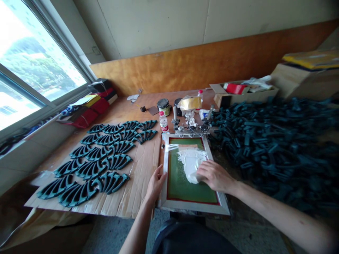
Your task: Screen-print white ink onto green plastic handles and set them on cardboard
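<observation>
Two bare hands work at a silver-framed printing screen (169,176) with green mesh, located at lower centre of the frame. The left hand (156,183) lies flat against the left rail of the frame, fingers extended and loosely spread, gripping nothing. The right hand (215,175) rests on the mesh with fingers curled downward onto a patch of white ink (191,163); whether it holds a tool or cloth beneath the palm cannot be determined. A metal hinge clamp (191,129) secures the far edge of the screen. Left of the screen, a cardboard sheet (140,176) carries rows of dark teal plastic parts (97,164), laid out side by side. A large loose heap of similar dark parts (272,144) fills the right of the frame. Behind the clamp stand a small water bottle (164,122), a dark jar (163,106) and a yellow wrapped bundle (190,103). A window (31,70) occupies the upper left.
</observation>
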Motion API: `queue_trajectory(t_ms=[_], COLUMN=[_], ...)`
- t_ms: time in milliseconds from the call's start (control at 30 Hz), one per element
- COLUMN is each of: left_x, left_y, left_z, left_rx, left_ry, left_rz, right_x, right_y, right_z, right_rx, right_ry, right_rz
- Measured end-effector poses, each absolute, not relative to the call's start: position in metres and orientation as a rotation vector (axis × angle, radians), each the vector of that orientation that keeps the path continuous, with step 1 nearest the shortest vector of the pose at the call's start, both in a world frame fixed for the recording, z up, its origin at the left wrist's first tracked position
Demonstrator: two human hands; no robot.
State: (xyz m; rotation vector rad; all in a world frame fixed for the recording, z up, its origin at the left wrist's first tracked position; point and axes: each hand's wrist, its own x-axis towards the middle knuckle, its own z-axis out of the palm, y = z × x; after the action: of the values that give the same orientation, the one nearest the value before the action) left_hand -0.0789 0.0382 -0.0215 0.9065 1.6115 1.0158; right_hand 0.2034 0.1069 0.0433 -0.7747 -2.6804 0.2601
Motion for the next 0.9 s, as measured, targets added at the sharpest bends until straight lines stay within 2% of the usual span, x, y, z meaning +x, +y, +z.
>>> queue_trajectory(t_ms=[133,300,367,467,567,700,767,833,900], left_x=[-0.082,-0.086,-0.085,-0.080,-0.074,-0.052,-0.029,-0.004,0.015], left_y=[0.037,0.047,0.062,0.098,0.128,0.116,0.086,0.051,0.024], left_z=[0.004,0.069,0.099,0.140,0.164,0.144,0.111,0.073,0.041], left_rx=[0.878,0.833,0.854,0.934,0.962,0.811,0.717,0.633,0.528], left_ry=[1.561,1.469,1.443,1.305,1.195,1.257,1.319,1.263,1.219], left_rz=[1.038,1.106,1.238,1.476,1.580,1.687,1.401,0.861,0.758], right_x=[0.182,0.217,0.245,0.265,0.250,0.215,0.197,0.177,0.161], right_y=[0.157,0.206,0.207,0.185,0.150,0.119,0.104,0.085,0.065], right_z=[0.075,0.094,0.084,0.050,0.011,-0.008,-0.003,0.006,0.016], right_rx=[-1.052,-1.359,-1.429,-1.324,-1.342,-1.655,-1.758,-1.697,-1.428], right_ry=[-2.526,-2.213,-2.177,-2.424,-2.543,-2.459,-2.358,-2.271,-2.304], right_rz=[0.214,-0.037,-0.194,-0.365,-0.088,0.293,0.323,0.267,0.237])
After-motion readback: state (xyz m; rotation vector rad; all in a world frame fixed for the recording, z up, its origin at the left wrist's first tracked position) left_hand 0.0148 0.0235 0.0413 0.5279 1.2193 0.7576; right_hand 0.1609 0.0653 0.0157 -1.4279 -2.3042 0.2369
